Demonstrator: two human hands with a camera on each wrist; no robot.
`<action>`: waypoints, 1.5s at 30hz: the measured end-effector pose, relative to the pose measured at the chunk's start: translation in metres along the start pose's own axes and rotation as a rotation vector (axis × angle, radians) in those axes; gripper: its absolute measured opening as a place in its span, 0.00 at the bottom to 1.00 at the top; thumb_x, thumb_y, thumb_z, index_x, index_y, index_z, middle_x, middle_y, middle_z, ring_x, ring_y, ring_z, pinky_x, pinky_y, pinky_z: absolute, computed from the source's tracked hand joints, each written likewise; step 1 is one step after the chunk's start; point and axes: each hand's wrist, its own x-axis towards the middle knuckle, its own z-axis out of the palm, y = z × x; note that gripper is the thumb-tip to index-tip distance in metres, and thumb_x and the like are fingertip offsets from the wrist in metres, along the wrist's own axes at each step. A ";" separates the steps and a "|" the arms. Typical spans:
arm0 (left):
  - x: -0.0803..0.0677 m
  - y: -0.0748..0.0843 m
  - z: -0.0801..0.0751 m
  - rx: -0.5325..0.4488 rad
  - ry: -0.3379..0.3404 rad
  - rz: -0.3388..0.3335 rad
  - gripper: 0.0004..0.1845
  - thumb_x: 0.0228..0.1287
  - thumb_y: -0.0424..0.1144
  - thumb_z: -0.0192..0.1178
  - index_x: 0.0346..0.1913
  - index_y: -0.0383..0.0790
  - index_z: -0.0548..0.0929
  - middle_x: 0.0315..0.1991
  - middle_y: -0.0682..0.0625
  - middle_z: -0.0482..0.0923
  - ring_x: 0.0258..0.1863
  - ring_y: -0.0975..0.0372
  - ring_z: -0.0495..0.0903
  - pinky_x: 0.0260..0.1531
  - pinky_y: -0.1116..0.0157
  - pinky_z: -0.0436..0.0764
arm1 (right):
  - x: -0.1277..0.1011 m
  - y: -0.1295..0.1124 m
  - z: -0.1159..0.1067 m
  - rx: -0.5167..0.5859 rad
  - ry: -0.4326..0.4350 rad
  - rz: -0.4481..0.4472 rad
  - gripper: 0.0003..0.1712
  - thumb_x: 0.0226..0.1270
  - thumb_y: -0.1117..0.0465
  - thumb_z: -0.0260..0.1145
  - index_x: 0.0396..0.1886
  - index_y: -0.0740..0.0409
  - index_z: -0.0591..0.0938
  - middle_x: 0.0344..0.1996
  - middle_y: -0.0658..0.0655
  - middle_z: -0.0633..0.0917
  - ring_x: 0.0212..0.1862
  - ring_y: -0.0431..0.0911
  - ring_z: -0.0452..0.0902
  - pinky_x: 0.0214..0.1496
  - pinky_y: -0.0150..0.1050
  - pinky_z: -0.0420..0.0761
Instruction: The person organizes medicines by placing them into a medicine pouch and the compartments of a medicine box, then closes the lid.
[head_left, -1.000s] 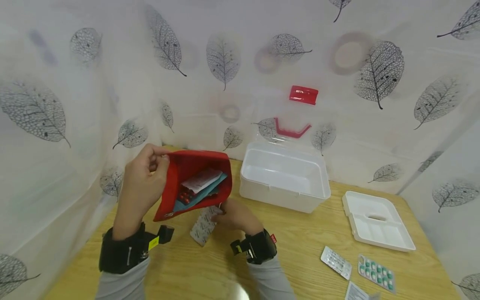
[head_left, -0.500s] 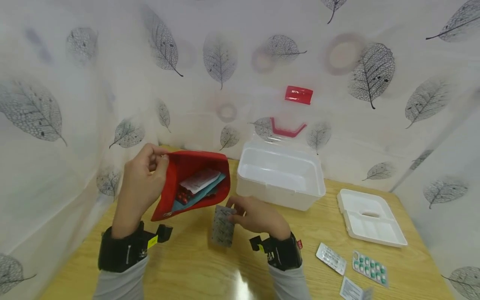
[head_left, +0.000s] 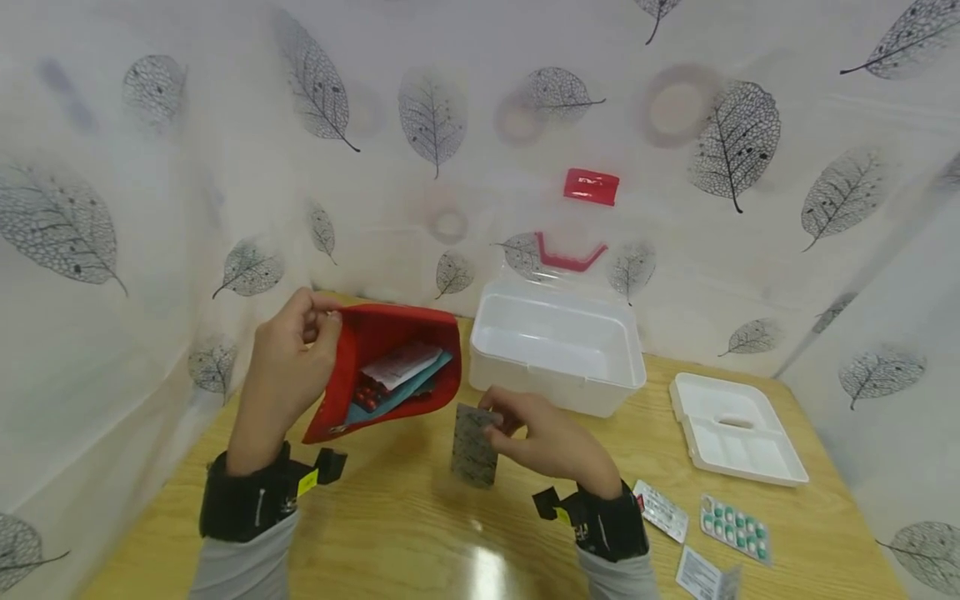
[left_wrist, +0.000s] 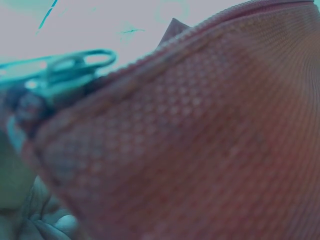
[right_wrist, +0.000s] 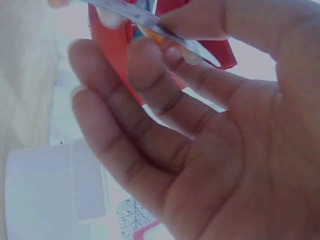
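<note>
A red zip pouch [head_left: 330,412] gapes open toward me at the left of the table. My left hand [head_left: 294,367] pinches its left edge between thumb and fingers. Inside lie a white packet [head_left: 403,363], a light blue piece [head_left: 408,390] and a blister pack with red pills [head_left: 369,394]. To the right of the pouch, my right hand [head_left: 551,437] holds a silver blister pack [head_left: 474,450] by its edge, printed back facing me. In the left wrist view the pouch's fabric fills most of the frame, beside its zip pull [left_wrist: 75,70]. The left fingers are mostly hidden there.
An open white box [head_left: 555,385] stands at the back, its clear lid raised with a red handle [head_left: 570,262] and red latch [head_left: 592,187]. On the right are a white tray [head_left: 757,454], a silver blister pack [head_left: 663,510], green-and-white capsules [head_left: 735,529] and a folded paper [head_left: 697,575].
My right hand has moved right, away from below the pouch, carrying the silver blister pack and bringing it more upright. The left hand still holds the pouch in nearly the same place.
</note>
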 end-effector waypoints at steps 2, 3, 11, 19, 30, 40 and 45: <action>0.001 0.001 0.001 -0.002 -0.003 0.002 0.11 0.76 0.38 0.51 0.50 0.38 0.81 0.29 0.46 0.78 0.38 0.56 0.83 0.33 0.72 0.74 | -0.003 -0.001 -0.001 0.024 0.021 -0.008 0.08 0.71 0.65 0.62 0.47 0.51 0.78 0.36 0.46 0.82 0.42 0.39 0.83 0.48 0.39 0.84; 0.001 0.001 0.002 -0.001 -0.006 0.003 0.10 0.76 0.38 0.51 0.49 0.38 0.81 0.28 0.46 0.78 0.37 0.56 0.82 0.32 0.71 0.74 | -0.004 -0.002 -0.002 0.034 0.031 -0.010 0.08 0.72 0.66 0.61 0.46 0.51 0.78 0.36 0.46 0.81 0.42 0.39 0.83 0.48 0.39 0.84; 0.003 0.004 0.008 0.015 -0.056 0.021 0.09 0.75 0.36 0.51 0.49 0.38 0.80 0.28 0.46 0.79 0.35 0.56 0.82 0.33 0.65 0.78 | -0.007 -0.007 -0.002 0.093 0.123 -0.029 0.07 0.75 0.63 0.61 0.49 0.51 0.79 0.39 0.49 0.83 0.40 0.40 0.84 0.47 0.39 0.84; 0.001 0.007 0.012 0.008 -0.092 0.028 0.08 0.75 0.35 0.52 0.48 0.40 0.81 0.28 0.47 0.81 0.32 0.56 0.81 0.27 0.65 0.76 | -0.009 -0.020 -0.003 -0.009 0.286 -0.099 0.14 0.71 0.66 0.64 0.53 0.51 0.78 0.39 0.48 0.78 0.36 0.38 0.78 0.40 0.35 0.82; -0.001 0.010 0.019 0.014 -0.168 -0.001 0.10 0.77 0.39 0.51 0.51 0.41 0.80 0.31 0.48 0.81 0.41 0.53 0.84 0.37 0.58 0.79 | -0.007 -0.040 0.004 -0.131 0.491 -0.260 0.16 0.63 0.71 0.67 0.48 0.52 0.81 0.43 0.47 0.83 0.46 0.43 0.78 0.51 0.37 0.79; -0.005 0.014 0.023 -0.001 -0.187 -0.001 0.08 0.77 0.38 0.51 0.50 0.40 0.79 0.32 0.47 0.83 0.43 0.51 0.87 0.40 0.51 0.85 | 0.002 -0.046 0.020 -0.253 0.589 -0.336 0.17 0.62 0.70 0.72 0.43 0.43 0.87 0.39 0.42 0.85 0.51 0.41 0.78 0.51 0.46 0.62; -0.006 0.017 0.023 -0.002 -0.196 0.007 0.08 0.76 0.37 0.52 0.50 0.40 0.80 0.31 0.47 0.83 0.44 0.50 0.87 0.38 0.55 0.84 | 0.006 -0.045 0.027 -0.277 0.561 -0.355 0.16 0.62 0.71 0.71 0.43 0.46 0.88 0.42 0.44 0.85 0.51 0.43 0.76 0.58 0.41 0.73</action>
